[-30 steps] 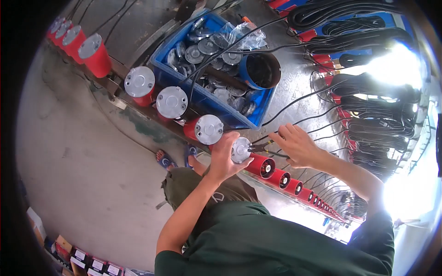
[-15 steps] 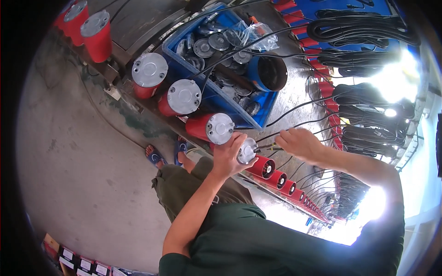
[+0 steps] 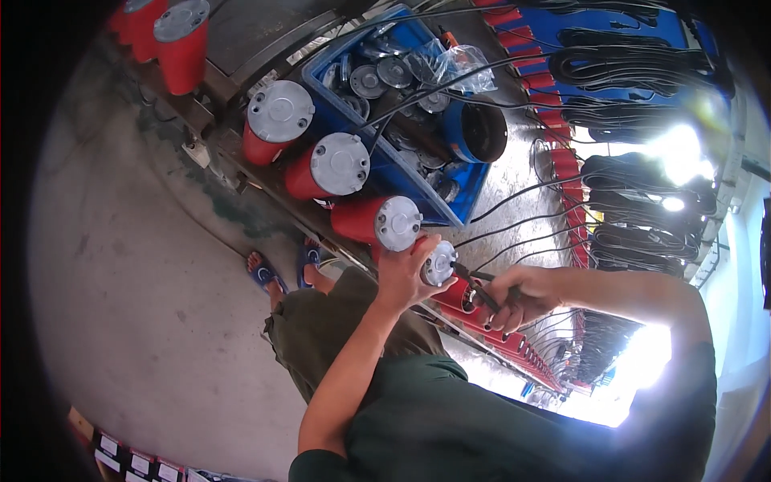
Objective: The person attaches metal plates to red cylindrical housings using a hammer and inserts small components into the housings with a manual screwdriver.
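My left hand [image 3: 399, 277] is wrapped round the silver end cap [image 3: 440, 263] of a red cylindrical motor housing, most of which the hand hides. In my right hand [image 3: 522, 297] is a pair of dark pliers [image 3: 484, 296], gripped by the handles. The pliers' tip points at the right edge of the cap, where a black cable comes out; whether the jaws touch the cable is too small to tell. Just beyond my left fingers stands another capped red housing [image 3: 353, 221]. Nearer to me, partly behind the pliers, is an uncapped red housing [image 3: 454, 296].
Several red housings with silver caps [image 3: 340, 164] line the bench edge. Behind them a blue crate [image 3: 385, 165] holds loose metal discs and a blue round container [image 3: 474, 131]. Black cables cross the bench toward coiled bundles [image 3: 634, 66] and a row of red parts [image 3: 566, 165].
My right hand has come down and closer to the cap and now holds pliers; before, it was raised by the cable. My left hand stays on the cap. The view has shifted slightly.
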The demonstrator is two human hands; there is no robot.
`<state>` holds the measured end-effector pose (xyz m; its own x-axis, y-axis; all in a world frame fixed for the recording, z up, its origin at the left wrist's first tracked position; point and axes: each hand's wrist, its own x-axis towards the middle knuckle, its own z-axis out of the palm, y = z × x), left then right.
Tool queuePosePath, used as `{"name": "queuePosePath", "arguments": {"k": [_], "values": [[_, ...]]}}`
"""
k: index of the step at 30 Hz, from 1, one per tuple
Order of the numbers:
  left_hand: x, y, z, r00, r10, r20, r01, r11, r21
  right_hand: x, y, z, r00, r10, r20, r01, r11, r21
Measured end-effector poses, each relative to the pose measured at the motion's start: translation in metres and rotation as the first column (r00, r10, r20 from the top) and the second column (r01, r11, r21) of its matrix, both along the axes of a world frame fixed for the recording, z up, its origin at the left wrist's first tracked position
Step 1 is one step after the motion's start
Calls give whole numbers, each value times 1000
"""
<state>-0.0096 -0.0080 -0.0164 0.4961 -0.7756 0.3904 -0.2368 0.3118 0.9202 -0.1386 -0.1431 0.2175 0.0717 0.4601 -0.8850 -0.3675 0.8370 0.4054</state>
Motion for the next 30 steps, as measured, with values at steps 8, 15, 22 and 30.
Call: {"name": "queuePosePath", "arguments": {"k": [8, 15, 22, 30], "values": [[0, 1, -2, 1000, -12, 25, 11, 1000, 23, 25, 5, 18, -562, 692, -453, -581, -720, -379], [-3, 1, -3, 1000, -14, 21, 14, 1000, 28, 37, 28, 24, -640, 389, -663, -300, -921, -250], [-2, 0, -3, 1000, -1, 29, 1, 1000, 4, 25, 17, 12, 692, 721, -42, -715, 676, -180], [-3, 2, -3, 998, 11, 58, -11, 1000, -12, 22, 31, 11, -151, 937, -316, -860, -282, -426]]}}
